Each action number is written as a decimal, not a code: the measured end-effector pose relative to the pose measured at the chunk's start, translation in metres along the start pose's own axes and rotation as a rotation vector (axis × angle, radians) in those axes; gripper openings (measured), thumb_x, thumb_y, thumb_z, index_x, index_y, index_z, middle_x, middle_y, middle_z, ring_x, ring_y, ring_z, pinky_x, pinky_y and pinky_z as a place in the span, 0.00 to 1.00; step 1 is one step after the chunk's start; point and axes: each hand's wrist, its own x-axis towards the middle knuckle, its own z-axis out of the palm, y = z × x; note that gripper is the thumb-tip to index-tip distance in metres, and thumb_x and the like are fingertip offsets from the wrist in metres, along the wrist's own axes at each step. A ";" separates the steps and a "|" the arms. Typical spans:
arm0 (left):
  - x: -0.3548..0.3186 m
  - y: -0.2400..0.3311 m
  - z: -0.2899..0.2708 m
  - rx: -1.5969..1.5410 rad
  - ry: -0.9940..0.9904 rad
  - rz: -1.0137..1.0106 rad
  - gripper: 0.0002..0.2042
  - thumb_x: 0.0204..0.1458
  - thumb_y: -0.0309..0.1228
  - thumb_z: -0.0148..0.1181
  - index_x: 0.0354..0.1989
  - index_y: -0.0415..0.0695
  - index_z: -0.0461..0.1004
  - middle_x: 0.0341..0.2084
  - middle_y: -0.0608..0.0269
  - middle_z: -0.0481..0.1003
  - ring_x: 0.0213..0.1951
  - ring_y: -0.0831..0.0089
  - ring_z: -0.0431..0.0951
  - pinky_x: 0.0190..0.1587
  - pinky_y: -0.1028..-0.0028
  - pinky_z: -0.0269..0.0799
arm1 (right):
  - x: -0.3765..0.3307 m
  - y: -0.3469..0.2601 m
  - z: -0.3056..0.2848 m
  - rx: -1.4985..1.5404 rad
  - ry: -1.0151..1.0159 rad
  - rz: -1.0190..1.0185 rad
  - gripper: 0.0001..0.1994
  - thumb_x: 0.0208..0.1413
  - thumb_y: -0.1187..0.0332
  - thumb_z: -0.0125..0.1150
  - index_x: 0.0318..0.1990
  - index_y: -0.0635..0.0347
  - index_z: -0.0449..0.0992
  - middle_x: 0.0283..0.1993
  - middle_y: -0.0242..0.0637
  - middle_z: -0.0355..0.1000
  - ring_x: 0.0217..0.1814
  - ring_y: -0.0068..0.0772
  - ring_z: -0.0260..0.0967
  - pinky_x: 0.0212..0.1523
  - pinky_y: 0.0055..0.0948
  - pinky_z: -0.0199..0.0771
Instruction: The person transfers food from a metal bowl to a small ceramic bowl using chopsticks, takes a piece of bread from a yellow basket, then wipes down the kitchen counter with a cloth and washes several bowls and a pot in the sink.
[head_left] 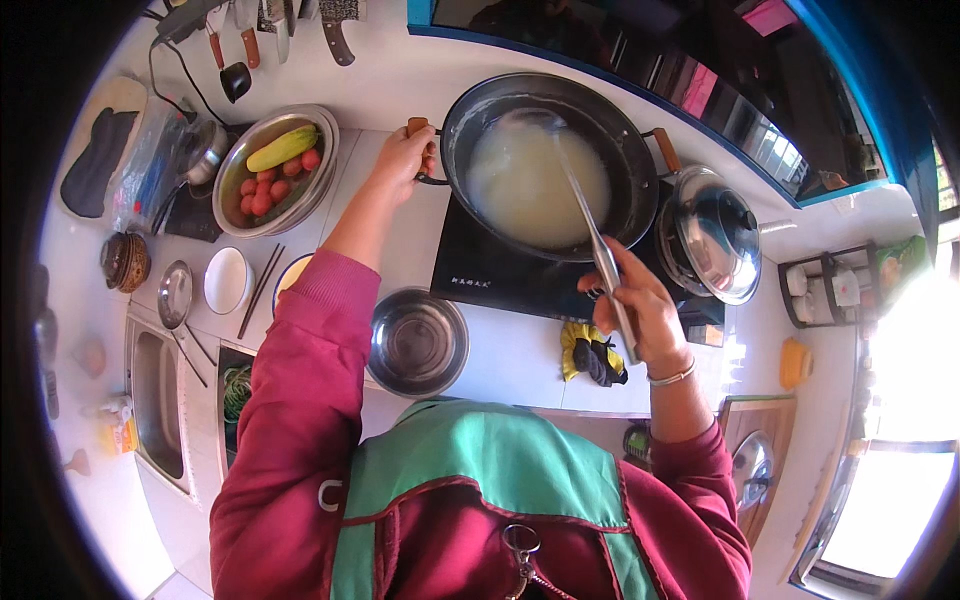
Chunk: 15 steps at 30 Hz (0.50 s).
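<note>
Left hand (403, 158) grips the wok (548, 160) handle; right hand (635, 305) holds a ladle (590, 225) in pale liquid (535, 185), possibly porridge, on a cooktop (500, 275).

White kitchen counter (400, 70), blue-framed window (700, 90), bright sunlight at right.

wok (630, 150): dark grey metal, wooden-brown handles
liquid (530, 185): milky white
hob (500, 270): black
sleeves (300, 400): crimson
apron (480, 480): green, red piping
cloth (592, 352): yellow and black
tomatoes (262, 190): red
squash (282, 148): yellow-green
bench (400, 80): white
lid (712, 235): shiny silver, black knob
window frame (600, 70): blue
</note>
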 end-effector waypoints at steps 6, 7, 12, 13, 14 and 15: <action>-0.001 0.001 0.005 0.011 -0.002 0.003 0.07 0.54 0.33 0.54 0.33 0.45 0.66 0.20 0.69 0.64 0.18 0.81 0.63 0.19 0.80 0.60 | 0.009 0.008 -0.054 -1.241 0.508 -0.123 0.16 0.51 0.57 0.56 0.32 0.63 0.72 0.25 0.42 0.71 0.28 0.37 0.71 0.28 0.32 0.69; 0.000 0.001 0.005 0.015 -0.005 0.011 0.07 0.53 0.34 0.53 0.31 0.45 0.65 0.20 0.69 0.65 0.17 0.80 0.63 0.19 0.79 0.61 | 0.011 -0.012 -0.062 -1.464 0.664 -0.140 0.18 0.50 0.53 0.58 0.27 0.62 0.72 0.23 0.43 0.71 0.29 0.42 0.71 0.28 0.35 0.69; 0.009 -0.004 -0.001 0.022 -0.042 0.006 0.08 0.53 0.35 0.53 0.31 0.46 0.64 0.18 0.68 0.65 0.17 0.80 0.64 0.18 0.78 0.61 | 0.040 -0.073 -0.130 -1.890 0.678 -0.376 0.12 0.45 0.57 0.60 0.33 0.55 0.73 0.33 0.42 0.71 0.37 0.46 0.71 0.35 0.41 0.70; 0.010 -0.004 -0.005 0.034 -0.046 0.010 0.08 0.54 0.35 0.54 0.31 0.46 0.64 0.18 0.68 0.64 0.17 0.80 0.63 0.18 0.79 0.60 | 0.049 -0.079 -0.140 -1.884 0.652 -0.418 0.13 0.45 0.58 0.60 0.34 0.55 0.73 0.36 0.42 0.70 0.39 0.46 0.70 0.36 0.40 0.70; 0.009 -0.003 -0.003 0.030 -0.043 -0.004 0.08 0.54 0.35 0.53 0.31 0.47 0.64 0.18 0.68 0.64 0.16 0.80 0.63 0.18 0.78 0.60 | 0.060 -0.082 -0.153 -1.881 0.629 -0.454 0.13 0.45 0.58 0.60 0.34 0.55 0.74 0.38 0.42 0.70 0.40 0.45 0.70 0.37 0.40 0.70; 0.006 -0.002 -0.001 0.040 -0.027 -0.007 0.08 0.54 0.35 0.53 0.31 0.47 0.64 0.18 0.68 0.64 0.16 0.80 0.63 0.18 0.78 0.60 | 0.074 -0.083 -0.166 -1.875 0.601 -0.490 0.13 0.45 0.58 0.60 0.35 0.55 0.74 0.40 0.42 0.69 0.41 0.45 0.69 0.38 0.39 0.70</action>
